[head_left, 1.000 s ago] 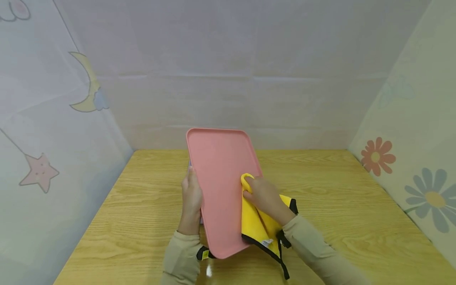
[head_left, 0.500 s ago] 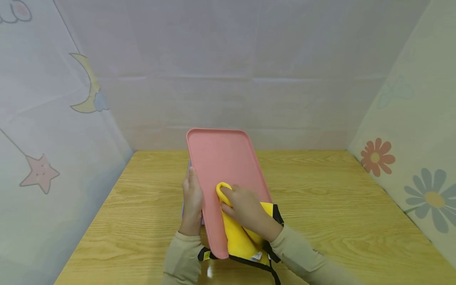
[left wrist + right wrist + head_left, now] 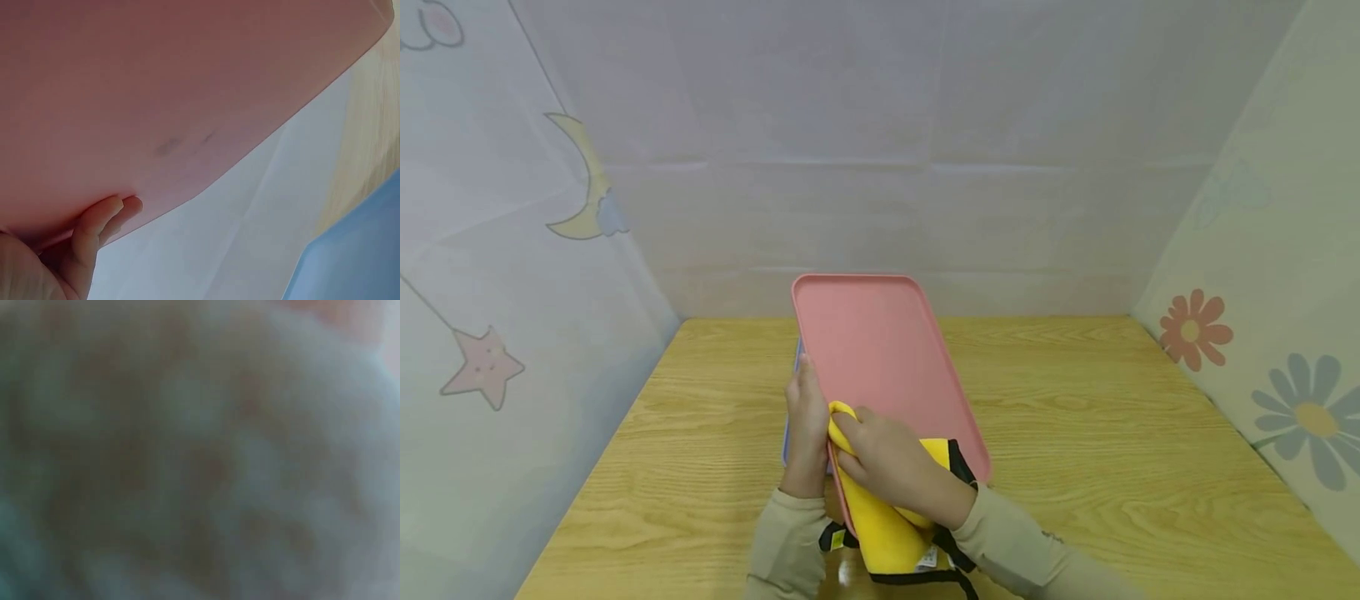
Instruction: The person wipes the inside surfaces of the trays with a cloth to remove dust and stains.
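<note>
A pink rectangular tray [image 3: 880, 350] is held up at a tilt in the head view, its inner face toward me. My left hand [image 3: 807, 425] grips its left rim, thumb along the side. In the left wrist view, curled fingers [image 3: 100, 225] lie against the tray's underside [image 3: 187, 81], which bears two grey smudges. My right hand [image 3: 891, 467] holds a bunched yellow cloth [image 3: 883, 533] with black edging and a white label. The cloth lies against the tray's lower left, close beside the left hand. A blurred, close surface fills the right wrist view.
Behind the pink tray, a blue flat piece [image 3: 789, 442] shows at its left on the wooden table [image 3: 1120, 450]; the left wrist view shows its blue surface [image 3: 356, 250] too. Pale printed sheets [image 3: 880, 167] stand round the back and sides.
My right hand has slid the yellow cloth leftward and down across the tray, from its right side to the left rim. The left hand and tray have stayed nearly still.
</note>
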`<state>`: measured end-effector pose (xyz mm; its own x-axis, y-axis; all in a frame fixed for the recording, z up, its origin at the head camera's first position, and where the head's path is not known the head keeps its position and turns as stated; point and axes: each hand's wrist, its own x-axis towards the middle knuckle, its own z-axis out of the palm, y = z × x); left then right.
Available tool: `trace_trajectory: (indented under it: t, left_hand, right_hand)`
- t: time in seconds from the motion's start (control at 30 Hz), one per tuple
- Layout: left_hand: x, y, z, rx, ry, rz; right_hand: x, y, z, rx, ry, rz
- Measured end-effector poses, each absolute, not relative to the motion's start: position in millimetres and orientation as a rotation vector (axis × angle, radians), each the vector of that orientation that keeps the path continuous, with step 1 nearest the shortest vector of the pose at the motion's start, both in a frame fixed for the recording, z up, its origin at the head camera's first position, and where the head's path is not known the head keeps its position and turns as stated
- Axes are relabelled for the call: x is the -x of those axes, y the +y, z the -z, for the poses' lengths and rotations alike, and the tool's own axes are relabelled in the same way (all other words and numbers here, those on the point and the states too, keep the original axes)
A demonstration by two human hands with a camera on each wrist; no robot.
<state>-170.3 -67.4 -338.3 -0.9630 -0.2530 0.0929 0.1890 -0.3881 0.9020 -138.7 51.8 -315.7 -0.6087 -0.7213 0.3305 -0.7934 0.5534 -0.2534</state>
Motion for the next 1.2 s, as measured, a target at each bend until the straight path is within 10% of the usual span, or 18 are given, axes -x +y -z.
trace_trajectory:
  t: [1.2]
  left_hand:
    - [170, -71, 339, -0.130, -1.563, 2.362]
  right_hand:
    - [159, 71, 319, -0.958, -2.698, -0.391]
